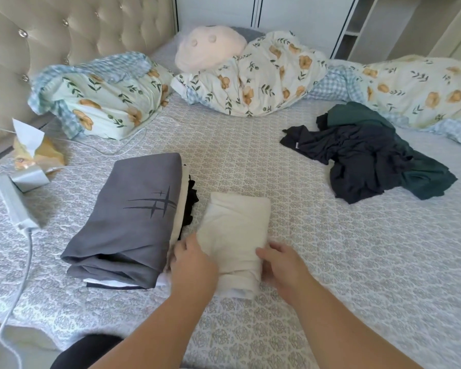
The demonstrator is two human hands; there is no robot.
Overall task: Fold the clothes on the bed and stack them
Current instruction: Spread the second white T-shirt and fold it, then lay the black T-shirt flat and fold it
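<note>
A person's two hands bracket a folded cream garment (234,235) on the quilted bed (330,262), left hand (190,262) gripping its near-left edge, right hand (282,267) curled against its near-right edge, fingers tucked at the cloth's side; a grip from both sides looks meant to keep the folds together for a lift. Just beside it, to the left & touching at the near corner, sits the stack (128,227): a grey folded piece with a dark slash print on top, cream & black layers showing at its right edge, white & navy at the bottom. Judging by the layout, the cream bundle goes on that stack next.

Still unfolded: a crumpled heap of navy & dark green clothes (370,155), well apart at right, near the floral duvet (277,75) bunched along the far side. A floral pillow (99,94) & a pink plush cushion (210,46) lie by the tufted headboard (37,35). At left, a white charger brick w/ cable (14,203) and a tissue pack (35,153) rest on the bed, near the stack but not touching it. Nothing lies betw. bundle & stack; the short hop looks unobstructed, tho the stack's sloped top could let a small bundle slide
</note>
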